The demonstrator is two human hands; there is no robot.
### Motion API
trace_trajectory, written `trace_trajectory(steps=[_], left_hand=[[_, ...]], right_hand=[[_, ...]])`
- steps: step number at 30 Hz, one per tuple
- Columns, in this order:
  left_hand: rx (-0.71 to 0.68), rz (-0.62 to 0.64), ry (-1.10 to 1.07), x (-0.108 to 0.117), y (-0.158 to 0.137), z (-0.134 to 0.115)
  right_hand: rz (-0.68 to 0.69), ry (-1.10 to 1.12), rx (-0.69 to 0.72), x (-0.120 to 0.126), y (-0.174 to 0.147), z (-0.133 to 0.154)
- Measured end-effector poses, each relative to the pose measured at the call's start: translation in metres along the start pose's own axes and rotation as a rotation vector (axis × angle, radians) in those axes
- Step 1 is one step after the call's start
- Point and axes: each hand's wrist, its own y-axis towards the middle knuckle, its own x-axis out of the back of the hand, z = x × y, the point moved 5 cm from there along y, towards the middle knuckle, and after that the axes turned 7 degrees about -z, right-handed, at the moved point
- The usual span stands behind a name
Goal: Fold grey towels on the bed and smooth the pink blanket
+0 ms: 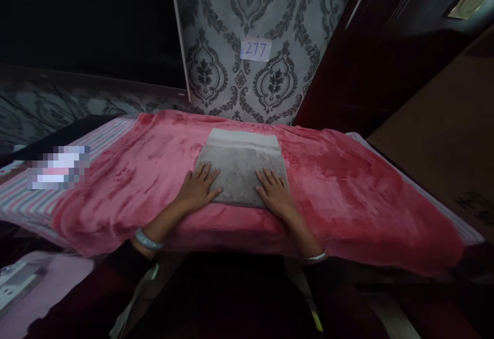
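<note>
A grey towel point(239, 169) with a pale band along its far edge lies flat on a pink plush blanket point(339, 190). My left hand point(198, 187) rests on the towel's near left part, fingers spread. On the near right part lies my right hand point(273, 191), palm down and fingers apart. Both hands touch the cloth from above without gripping it. A bangle circles each wrist.
Striped cloth point(23, 195) shows under the blanket at the left, with a blurred-out object point(57, 168) on it. A dark screen point(88, 25) stands behind. A cardboard box point(443, 138) is at the right, and a power strip point(17, 285) lies low left.
</note>
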Motion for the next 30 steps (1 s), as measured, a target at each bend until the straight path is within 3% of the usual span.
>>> trace_trajectory(steps=[3, 5, 7, 10, 14, 18, 24, 30], left_hand=[[0.029, 0.059, -0.013, 0.006, -0.004, 0.025], [0.034, 0.035, -0.018, 0.015, 0.005, 0.029], [0.007, -0.035, -0.033, 0.027, 0.025, 0.02], [-0.082, -0.081, -0.097, 0.034, 0.067, -0.013], [-0.11, -0.046, -0.119, 0.017, 0.111, -0.048], [-0.117, -0.037, -0.086, -0.012, 0.12, -0.054], [-0.122, 0.0, -0.066, -0.017, 0.121, -0.036], [-0.006, 0.07, 0.03, -0.012, 0.121, 0.021]], right_hand=[[0.027, 0.024, -0.022, 0.001, 0.006, -0.014], [0.014, 0.031, -0.066, 0.008, 0.018, -0.02], [-0.027, 0.018, -0.094, 0.019, 0.038, -0.019], [-0.083, -0.013, -0.09, 0.033, 0.07, -0.007], [-0.104, -0.045, -0.057, 0.024, 0.09, 0.002], [-0.058, -0.043, -0.025, -0.002, 0.086, -0.005], [-0.071, -0.006, -0.041, -0.007, 0.083, -0.013], [-0.057, -0.018, -0.059, -0.008, 0.083, -0.015]])
